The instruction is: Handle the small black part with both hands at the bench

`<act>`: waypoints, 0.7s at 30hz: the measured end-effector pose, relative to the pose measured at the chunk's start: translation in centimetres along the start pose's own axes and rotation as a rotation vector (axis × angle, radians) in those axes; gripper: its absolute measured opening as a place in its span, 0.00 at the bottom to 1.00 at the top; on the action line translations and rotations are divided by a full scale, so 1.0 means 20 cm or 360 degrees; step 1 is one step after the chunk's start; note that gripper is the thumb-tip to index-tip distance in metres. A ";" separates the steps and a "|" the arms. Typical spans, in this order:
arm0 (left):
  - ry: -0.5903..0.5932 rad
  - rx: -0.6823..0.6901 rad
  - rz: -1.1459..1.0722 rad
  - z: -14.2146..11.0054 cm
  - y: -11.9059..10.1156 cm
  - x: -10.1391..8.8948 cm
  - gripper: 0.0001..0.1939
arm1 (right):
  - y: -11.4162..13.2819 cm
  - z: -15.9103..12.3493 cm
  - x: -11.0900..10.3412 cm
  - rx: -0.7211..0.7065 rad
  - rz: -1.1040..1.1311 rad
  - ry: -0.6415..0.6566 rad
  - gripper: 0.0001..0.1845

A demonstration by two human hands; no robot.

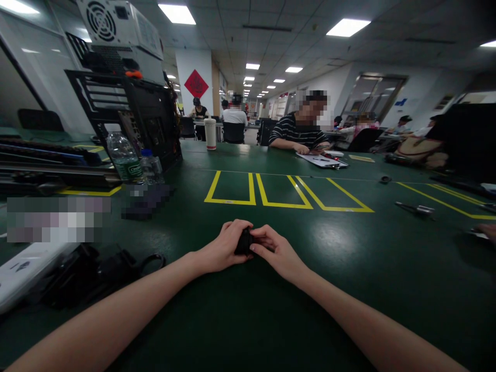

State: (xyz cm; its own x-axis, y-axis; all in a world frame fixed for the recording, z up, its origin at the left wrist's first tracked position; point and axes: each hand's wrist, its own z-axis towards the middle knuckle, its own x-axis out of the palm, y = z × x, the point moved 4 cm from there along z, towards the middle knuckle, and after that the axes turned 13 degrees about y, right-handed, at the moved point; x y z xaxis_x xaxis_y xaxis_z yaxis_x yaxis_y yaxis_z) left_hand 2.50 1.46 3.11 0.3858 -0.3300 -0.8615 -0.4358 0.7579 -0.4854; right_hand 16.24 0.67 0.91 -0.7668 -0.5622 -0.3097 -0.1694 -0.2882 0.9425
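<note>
Both my hands meet over the green tabletop [248, 320], in the middle of the view. A small, dark, blocky object [243, 243] sits between them; its exact kind does not show. My left hand [225, 247] is closed round its left side, thumb low and fingers over the top. From the right, the bent fingers and thumb of my right hand [277, 250] close on its other side. Much of the object is hidden by my fingers.
Yellow tape outlines [284, 205] mark the table ahead. To the left are a computer case [155, 119], a water bottle [123, 155], black cables [112, 268] and a white power strip [27, 271]. A clipboard [321, 160] lies by a seated person [300, 129]; a metal tool [416, 208] lies right.
</note>
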 end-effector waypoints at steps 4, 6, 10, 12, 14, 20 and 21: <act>0.0009 -0.0011 -0.0009 0.00 -0.01 -0.01 0.29 | -0.01 0.01 0.00 0.0039 0.0084 -0.0016 0.12; 0.0025 -0.0014 -0.0019 0.00 -0.01 -0.01 0.29 | -0.01 0.01 0.00 0.0063 0.0068 -0.0005 0.14; 0.0002 0.0005 -0.0013 0.00 0.00 0.01 0.29 | 0.00 0.00 0.00 0.0034 -0.0107 -0.0009 0.13; -0.0034 0.0021 -0.0010 0.00 0.02 0.02 0.30 | 0.02 -0.01 0.00 -0.0010 -0.0211 -0.0040 0.14; -0.0067 0.0017 -0.0019 0.00 0.03 0.03 0.30 | 0.02 -0.01 0.00 -0.0019 -0.0235 -0.0046 0.15; -0.0080 0.0031 -0.0039 0.00 0.03 0.03 0.30 | -0.01 0.02 0.00 0.0076 0.0104 -0.0011 0.08; -0.0081 0.0032 -0.0042 0.00 0.03 0.02 0.30 | -0.02 0.02 0.00 0.0087 0.0144 0.0000 0.09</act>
State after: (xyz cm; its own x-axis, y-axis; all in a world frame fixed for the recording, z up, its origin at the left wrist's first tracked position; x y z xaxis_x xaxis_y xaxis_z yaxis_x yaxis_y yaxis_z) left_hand 2.52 1.76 2.43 0.4379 -0.3215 -0.8396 -0.4084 0.7608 -0.5044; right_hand 16.01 1.09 0.67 -0.7806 -0.5838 -0.2233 -0.1331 -0.1939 0.9720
